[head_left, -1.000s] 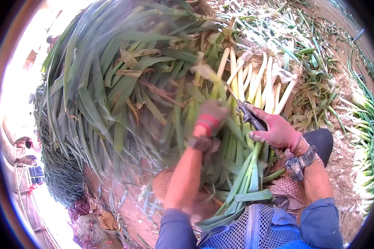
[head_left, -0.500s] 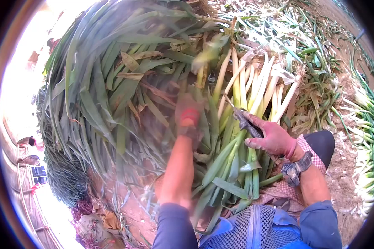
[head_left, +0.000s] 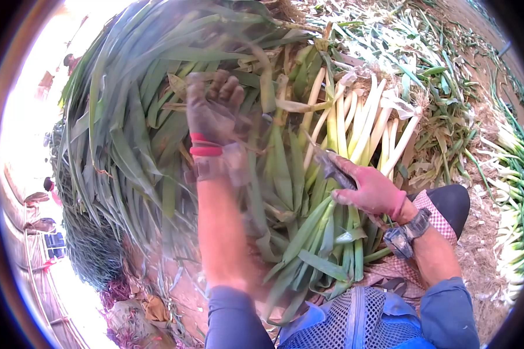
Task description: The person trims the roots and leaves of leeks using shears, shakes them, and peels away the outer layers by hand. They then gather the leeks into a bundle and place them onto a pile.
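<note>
My left hand, in a grimy glove with a red cuff, is over the leafy part of a big heap of leeks. Its fingers are curved but apart, and nothing shows in them. Wearing a pinkish glove, my right hand is closed round a small knife with a dark handle and a thin blade pointing up and left. Below and beyond the knife lies a bunch of trimmed leeks, pale stems upward and green leaves toward my lap. A bent leek stalk stands right of my left hand.
Leaf scraps cover the ground at the back. A row of leeks lies along the right side. Another green heap is at the left, with a brownish sack below it. People are partly visible at the far left.
My left hand has moved left and up from among the leaves and now shows its fingers apart. My right hand has shifted slightly left and down with the knife.
</note>
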Available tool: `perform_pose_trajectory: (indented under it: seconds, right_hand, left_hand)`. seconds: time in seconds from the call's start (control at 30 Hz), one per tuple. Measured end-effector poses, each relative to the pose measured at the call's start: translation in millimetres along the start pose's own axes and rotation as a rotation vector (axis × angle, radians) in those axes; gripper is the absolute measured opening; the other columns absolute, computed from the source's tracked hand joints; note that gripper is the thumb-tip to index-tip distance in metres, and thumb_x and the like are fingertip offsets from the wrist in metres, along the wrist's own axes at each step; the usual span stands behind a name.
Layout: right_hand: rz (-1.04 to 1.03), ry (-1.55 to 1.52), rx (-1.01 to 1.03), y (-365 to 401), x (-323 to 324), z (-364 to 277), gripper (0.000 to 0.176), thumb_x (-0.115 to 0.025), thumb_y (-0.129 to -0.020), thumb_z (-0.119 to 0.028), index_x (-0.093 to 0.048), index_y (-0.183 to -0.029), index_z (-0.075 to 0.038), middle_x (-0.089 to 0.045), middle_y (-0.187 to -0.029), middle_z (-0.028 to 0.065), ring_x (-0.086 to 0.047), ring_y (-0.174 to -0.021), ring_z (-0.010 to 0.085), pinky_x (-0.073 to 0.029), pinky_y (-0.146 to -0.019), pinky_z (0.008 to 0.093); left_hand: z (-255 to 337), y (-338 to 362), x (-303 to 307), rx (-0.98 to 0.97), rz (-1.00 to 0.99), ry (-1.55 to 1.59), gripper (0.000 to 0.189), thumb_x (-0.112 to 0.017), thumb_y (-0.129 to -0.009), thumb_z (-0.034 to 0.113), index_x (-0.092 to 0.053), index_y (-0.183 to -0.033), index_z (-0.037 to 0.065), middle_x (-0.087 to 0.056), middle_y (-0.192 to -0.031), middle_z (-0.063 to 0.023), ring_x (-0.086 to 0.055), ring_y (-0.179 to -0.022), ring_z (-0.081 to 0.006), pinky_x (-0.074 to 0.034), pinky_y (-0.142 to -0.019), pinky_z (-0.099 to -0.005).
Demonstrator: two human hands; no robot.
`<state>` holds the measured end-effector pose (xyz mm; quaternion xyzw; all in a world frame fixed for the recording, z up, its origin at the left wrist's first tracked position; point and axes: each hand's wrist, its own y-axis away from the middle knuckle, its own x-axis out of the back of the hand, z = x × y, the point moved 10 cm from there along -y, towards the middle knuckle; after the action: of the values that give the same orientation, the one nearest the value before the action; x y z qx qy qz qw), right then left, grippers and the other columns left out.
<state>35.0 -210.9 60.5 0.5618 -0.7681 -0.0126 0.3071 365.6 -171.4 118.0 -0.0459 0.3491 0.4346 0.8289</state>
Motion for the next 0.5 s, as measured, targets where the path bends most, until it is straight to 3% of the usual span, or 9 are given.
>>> perform_pose_trajectory:
  seconds: [0.07,0.1,0.13,0.2,0.27,0.33,0.4,0.47,0.5]
  right_hand:
    - [-0.063,-0.062,0.054,-11.1,-9.9,-7.0,0.094,-0.076,-0.092,-0.045,-0.035,-0.17,-0.01,-0.075,-0.105,0.0253,-0.074,-0.095,0.0378,-0.056,-0.094,0.0429]
    - [-0.009,-0.034,0.194,-21.6,-20.3,-4.9,0.098,-0.075,-0.089,-0.048,-0.034,-0.171,-0.014,-0.072,-0.135,0.0222,-0.073,-0.118,0.0367,-0.052,-0.108,0.0405]
    - [-0.011,-0.036,0.196,-24.7,-19.2,-13.6,0.098,-0.075,-0.089,-0.048,-0.034,-0.171,-0.014,-0.072,-0.135,0.0222,-0.073,-0.118,0.0367,-0.052,-0.108,0.0405]
    - [-0.134,-0.025,-0.05,-39.0,-23.1,-15.3,0.095,-0.074,-0.089,-0.046,-0.035,-0.171,-0.016,-0.074,-0.128,0.0225,-0.074,-0.112,0.0385,-0.054,-0.104,0.0415]
    - [-0.108,0.005,-0.039,-54.8,-22.2,-15.5,0.094,-0.073,-0.089,-0.045,-0.035,-0.17,-0.017,-0.074,-0.129,0.0225,-0.074,-0.112,0.0378,-0.055,-0.104,0.041]
    - [-0.066,0.052,0.05,-66.1,-21.6,-24.6,0.09,-0.074,-0.091,-0.042,-0.039,-0.168,-0.012,-0.076,-0.107,0.0249,-0.076,-0.097,0.0365,-0.057,-0.093,0.0446]
    - [0.061,0.13,0.224,-80.3,-17.4,-30.0,0.089,-0.074,-0.091,-0.041,-0.04,-0.167,-0.011,-0.077,-0.101,0.0226,-0.076,-0.089,0.0343,-0.059,-0.089,0.0435]
    - [-0.061,0.076,-0.123,-90.3,-7.3,-23.2,0.088,-0.073,-0.091,-0.04,-0.039,-0.167,-0.01,-0.077,-0.098,0.021,-0.076,-0.083,0.0318,-0.06,-0.086,0.0432]
    - [0.01,0.082,-0.039,-105.0,-5.0,-15.4,0.088,-0.073,-0.092,-0.039,-0.037,-0.168,-0.012,-0.076,-0.095,0.0193,-0.075,-0.073,0.0292,-0.061,-0.082,0.043]
  left_hand:
    - [-10.5,0.4,12.8,0.009,-0.066,-0.097,0.019,-0.071,-0.104,0.027,-0.076,-0.107,0.009,-0.076,-0.091,-0.005,-0.072,-0.082,-0.0179,-0.057,-0.074,-0.0285]
    - [-28.3,4.3,32.5,0.001,-0.123,-0.469,0.02,-0.07,-0.103,0.026,-0.077,-0.108,0.008,-0.077,-0.094,-0.0056,-0.073,-0.085,-0.0189,-0.057,-0.076,-0.029]
    - [-50.6,6.2,55.3,-0.007,-0.177,-0.842,0.022,-0.07,-0.103,0.025,-0.079,-0.108,0.006,-0.079,-0.097,-0.0062,-0.074,-0.087,-0.0198,-0.058,-0.079,-0.0294]
    - [-106.6,-6.1,117.1,-0.014,-0.206,-1.274,0.031,-0.07,-0.099,0.029,-0.081,-0.117,0.006,-0.081,-0.104,-0.0089,-0.077,-0.094,-0.0218,-0.058,-0.085,-0.0314]
    - [-112.4,20.2,109.9,-0.016,-0.17,-1.426,0.036,-0.069,-0.098,0.034,-0.081,-0.121,0.009,-0.082,-0.107,-0.0105,-0.078,-0.098,-0.0253,-0.058,-0.088,-0.0345]
    - [-108.5,34.3,95.2,-0.009,-0.126,-1.581,0.041,-0.069,-0.096,0.039,-0.081,-0.125,0.011,-0.082,-0.11,-0.012,-0.079,-0.103,-0.0287,-0.059,-0.091,-0.0377]
    - [-109.2,31.1,74.5,0.03,-0.167,-1.873,0.053,-0.068,-0.095,0.049,-0.076,-0.136,0.016,-0.079,-0.124,-0.0156,-0.075,-0.117,-0.0339,-0.056,-0.102,-0.0436]
    - [-114.4,30.3,68.6,0.023,-0.161,-1.949,0.058,-0.068,-0.095,0.051,-0.072,-0.141,0.016,-0.077,-0.129,-0.0167,-0.072,-0.121,-0.0353,-0.054,-0.106,-0.0452]
    - [-117.0,32.3,69.2,0.021,-0.152,-2.028,0.063,-0.067,-0.095,0.053,-0.068,-0.146,0.016,-0.075,-0.134,-0.0178,-0.07,-0.125,-0.0368,-0.052,-0.11,-0.0468]
